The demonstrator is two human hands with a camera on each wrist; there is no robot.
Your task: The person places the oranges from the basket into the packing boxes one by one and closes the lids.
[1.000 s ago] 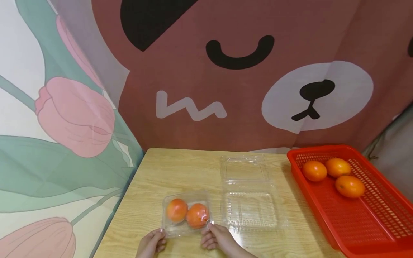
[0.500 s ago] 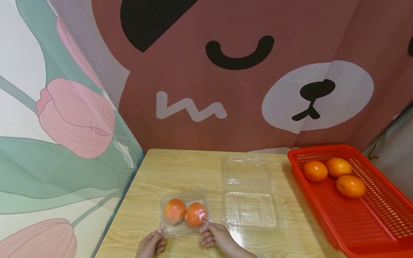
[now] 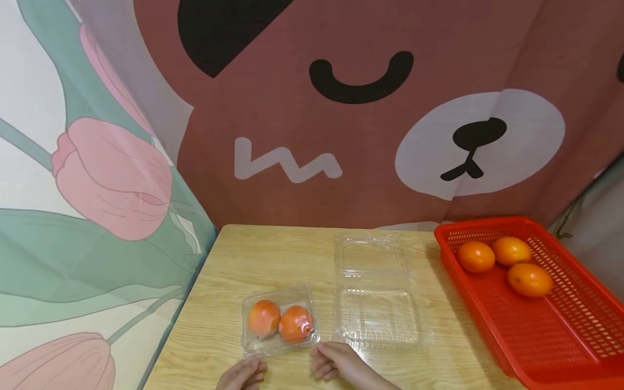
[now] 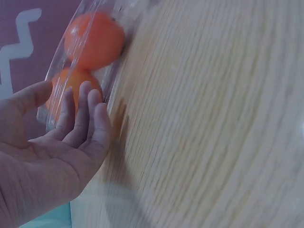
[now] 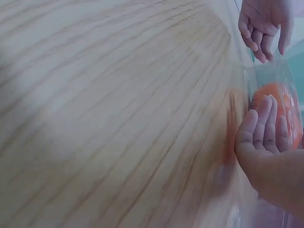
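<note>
**While the clear box is flanked by the left hand and the right hand, nothing is gripped**

Though the left hand is cut off by the head view's lower edge, its fingers can be seen loosely bent, holding nothing, just off the box's 7 o'clock corner. The right hand is likewise relaxed and unloaded by the 4 o'clock corner; whether contact is made cannot be told. Two orange-red fruits are seen through the box, which is set on the wooden table toward 6 o'clock. An unfolded transparent container is placed beside it, between 2 and 3 o'clock, its edges half lost against the grain. At 4 o'clock, a red basket with three orange fruits is cut off by the frame.

From the left wrist, the box is shown toward 10 o'clock, its top cropped, one fruit partly covered by parted fingers.

From the right wrist, the box is found at 3 o'clock, largely masked by lightly curved fingers; the thumb is hard to make out.
</note>
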